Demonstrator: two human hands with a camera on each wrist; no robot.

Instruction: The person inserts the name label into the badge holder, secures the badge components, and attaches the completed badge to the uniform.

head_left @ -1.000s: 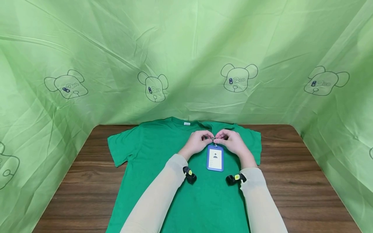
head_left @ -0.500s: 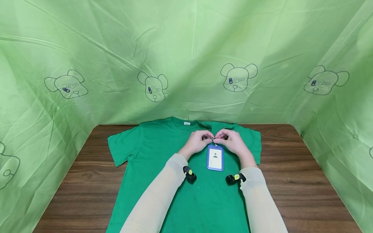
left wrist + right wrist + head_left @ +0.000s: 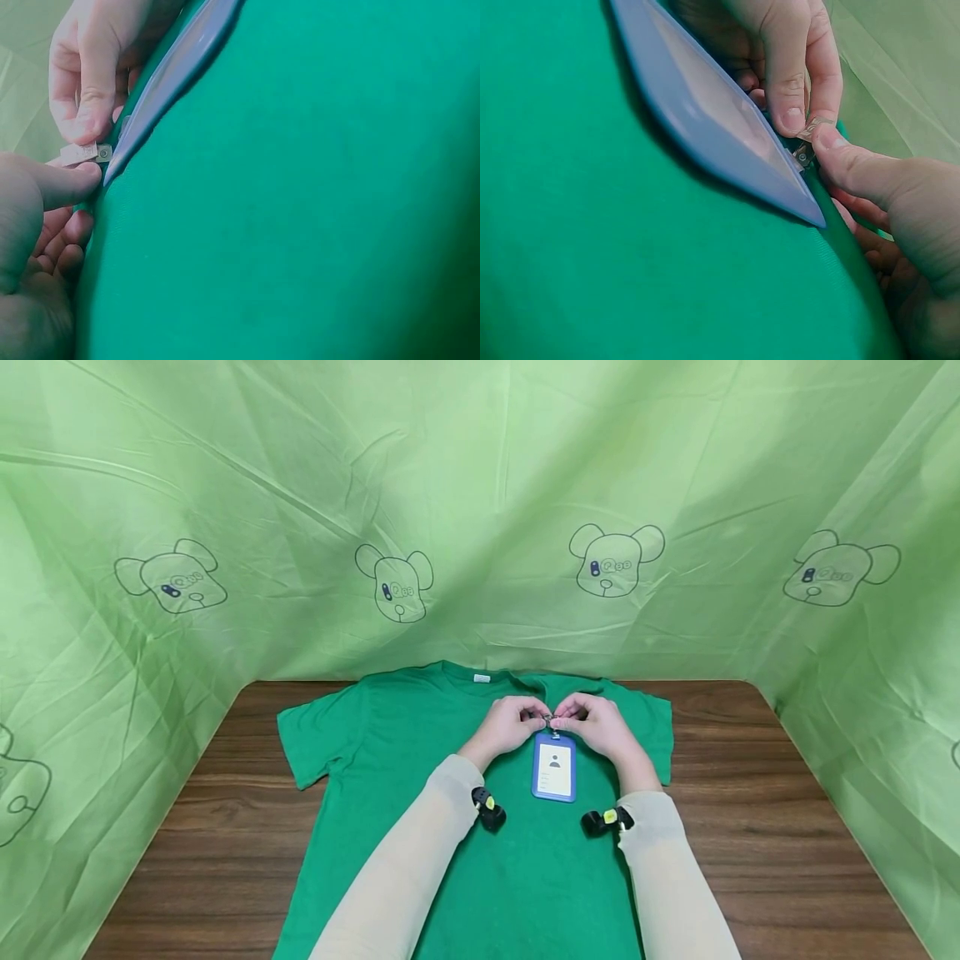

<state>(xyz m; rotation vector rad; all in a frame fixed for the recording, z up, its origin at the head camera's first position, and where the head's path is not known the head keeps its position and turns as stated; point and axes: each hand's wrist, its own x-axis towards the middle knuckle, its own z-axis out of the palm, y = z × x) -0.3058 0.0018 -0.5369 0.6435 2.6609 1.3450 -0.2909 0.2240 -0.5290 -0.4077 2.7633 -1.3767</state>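
Observation:
A green T-shirt (image 3: 420, 760) lies spread on the wooden table. On its chest rests a blue ID badge holder (image 3: 554, 768) with a white card inside. Thumb and fingers of my left hand (image 3: 510, 724) pinch the badge's strap clip (image 3: 86, 154) from one side. From the other side my right hand (image 3: 596, 727) pinches the same clip, thumb close to the left thumb. A metal snap shows on the clip (image 3: 804, 156) in the right wrist view. The fingers behind the clip are partly hidden, at the shirt's fabric.
The shirt's collar, with a white label (image 3: 482, 678), is at the table's far edge. Wood tabletop (image 3: 772, 827) shows on both sides. A light green curtain (image 3: 480, 510) with bear-head drawings stands around the back and sides.

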